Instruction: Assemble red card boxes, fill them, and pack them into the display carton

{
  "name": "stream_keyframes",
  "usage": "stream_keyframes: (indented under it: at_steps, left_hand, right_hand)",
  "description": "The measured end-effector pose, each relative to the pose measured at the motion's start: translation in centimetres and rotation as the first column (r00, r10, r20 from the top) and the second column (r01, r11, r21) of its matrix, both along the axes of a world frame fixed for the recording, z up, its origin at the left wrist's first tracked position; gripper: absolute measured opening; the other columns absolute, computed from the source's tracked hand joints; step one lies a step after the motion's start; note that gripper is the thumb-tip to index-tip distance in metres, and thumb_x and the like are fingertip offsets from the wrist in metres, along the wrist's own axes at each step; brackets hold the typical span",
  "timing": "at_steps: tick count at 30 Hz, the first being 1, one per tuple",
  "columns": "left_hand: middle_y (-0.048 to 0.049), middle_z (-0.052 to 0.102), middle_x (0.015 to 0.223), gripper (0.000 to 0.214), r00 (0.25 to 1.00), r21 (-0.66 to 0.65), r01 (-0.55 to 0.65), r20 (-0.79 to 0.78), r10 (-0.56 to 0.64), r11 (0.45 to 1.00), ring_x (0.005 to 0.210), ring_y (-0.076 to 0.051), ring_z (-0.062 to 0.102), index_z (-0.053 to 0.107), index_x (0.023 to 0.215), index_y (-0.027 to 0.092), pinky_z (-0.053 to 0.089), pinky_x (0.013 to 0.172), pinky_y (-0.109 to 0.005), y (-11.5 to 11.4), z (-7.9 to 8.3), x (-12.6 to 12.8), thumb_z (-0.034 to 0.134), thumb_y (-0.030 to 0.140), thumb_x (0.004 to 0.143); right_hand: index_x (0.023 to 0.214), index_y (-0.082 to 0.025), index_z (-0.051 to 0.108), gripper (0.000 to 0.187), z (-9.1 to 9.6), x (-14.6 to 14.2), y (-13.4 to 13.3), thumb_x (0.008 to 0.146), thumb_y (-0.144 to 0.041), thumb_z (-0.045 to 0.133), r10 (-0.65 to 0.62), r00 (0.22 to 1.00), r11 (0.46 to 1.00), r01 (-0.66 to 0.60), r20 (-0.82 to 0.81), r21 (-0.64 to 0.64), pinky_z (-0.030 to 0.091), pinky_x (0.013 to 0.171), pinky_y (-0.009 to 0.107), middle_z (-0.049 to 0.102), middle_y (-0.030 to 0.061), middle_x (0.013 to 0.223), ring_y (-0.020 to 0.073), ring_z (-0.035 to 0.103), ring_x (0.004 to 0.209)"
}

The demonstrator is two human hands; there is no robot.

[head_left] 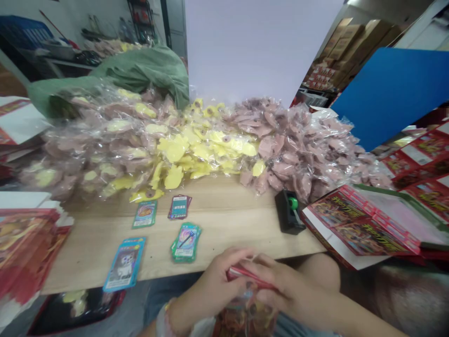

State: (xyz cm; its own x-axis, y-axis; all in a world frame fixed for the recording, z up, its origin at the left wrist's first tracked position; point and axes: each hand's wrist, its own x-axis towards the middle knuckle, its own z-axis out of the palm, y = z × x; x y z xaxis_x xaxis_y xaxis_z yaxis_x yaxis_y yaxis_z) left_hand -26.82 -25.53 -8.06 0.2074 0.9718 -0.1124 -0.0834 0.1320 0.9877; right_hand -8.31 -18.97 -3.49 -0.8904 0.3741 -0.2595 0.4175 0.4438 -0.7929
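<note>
Over my lap, my left hand and my right hand are both closed around a red printed box. Fingers of both hands meet at its upper end, where a red edge shows between them; whether that end is open I cannot tell. On the wooden table ahead lie a blue-bordered card stack, a green-bordered card stack, a smaller teal-bordered card stack and a dark red-edged card stack.
A wide heap of plastic-wrapped yellow pieces and pinkish pieces covers the table's back. A black tape dispenser stands right of centre. Flat red printed boxes lie at right; more red printed packaging is at left.
</note>
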Motion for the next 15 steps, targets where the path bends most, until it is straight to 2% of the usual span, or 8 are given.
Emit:
stream_keyframes:
  at_steps: [2,5,8,10,12,15]
  left_hand:
    - [-0.0036,0.049,0.126,0.054,0.986,0.054,0.086,-0.147,-0.078,0.995,0.117,-0.021,0.043,0.047,0.125,0.026,0.028,0.102,-0.033,0.4,0.3,-0.7,0.062,0.021,0.073]
    - [-0.0038,0.047,0.130,0.063,0.954,0.028,0.169,-0.254,-0.157,0.985,0.116,-0.020,0.045,0.036,0.132,0.026,0.031,0.100,-0.032,1.1,0.6,-1.3,0.060,0.020,0.075]
    - [-0.0034,0.055,0.122,0.051,0.912,0.095,0.278,-0.339,-0.232,0.956,0.108,-0.020,0.051,0.045,0.126,0.026,0.036,0.095,-0.031,1.7,1.0,-1.5,0.056,0.017,0.077]
    - [-0.0032,0.057,0.119,0.047,0.893,0.135,0.317,-0.377,-0.247,0.939,0.107,-0.021,0.052,0.050,0.122,0.027,0.037,0.094,-0.031,1.8,1.1,-1.7,0.057,0.016,0.077]
    - [-0.0038,0.056,0.119,0.053,0.914,0.109,0.273,-0.338,-0.223,0.956,0.106,-0.021,0.052,0.046,0.126,0.027,0.039,0.091,-0.031,1.8,0.7,-2.0,0.060,0.017,0.075]
    - [-0.0053,0.058,0.116,0.060,0.975,-0.022,0.114,-0.189,-0.116,0.993,0.099,-0.019,0.056,0.038,0.131,0.024,0.044,0.085,-0.029,1.5,-0.4,-2.2,0.060,0.021,0.075]
  right_hand:
    - [0.134,-0.031,0.033,0.048,-1.1,0.4,-0.3,0.087,-0.032,0.044,-0.119,0.990,0.993,0.120,-0.070,0.010,0.042,0.087,0.034,0.051,0.0070,0.109,0.0194,0.051,0.100]
    - [0.129,-0.032,0.039,0.042,-2.6,0.9,-0.7,0.087,-0.028,0.044,-0.266,0.945,0.963,0.268,-0.193,-0.017,0.040,0.090,0.034,0.048,0.0062,0.107,0.0184,0.049,0.101]
    - [0.116,-0.033,0.053,0.031,-4.2,1.0,-0.7,0.086,-0.027,0.047,-0.292,0.912,0.956,0.277,-0.287,-0.094,0.039,0.091,0.034,0.046,0.0044,0.106,0.0174,0.048,0.102]
    - [0.112,-0.033,0.056,0.028,-4.9,0.8,-0.4,0.085,-0.028,0.049,-0.305,0.900,0.952,0.279,-0.311,-0.126,0.040,0.089,0.033,0.046,0.0036,0.101,0.0166,0.049,0.099]
    - [0.111,-0.032,0.057,0.028,-5.3,0.7,-0.1,0.085,-0.029,0.048,-0.314,0.901,0.949,0.291,-0.300,-0.122,0.041,0.087,0.032,0.046,0.0034,0.099,0.0163,0.049,0.097]
    - [0.116,-0.032,0.054,0.031,-5.0,0.7,0.2,0.086,-0.030,0.046,-0.330,0.905,0.944,0.316,-0.270,-0.094,0.040,0.089,0.031,0.047,0.0040,0.102,0.0173,0.048,0.101]
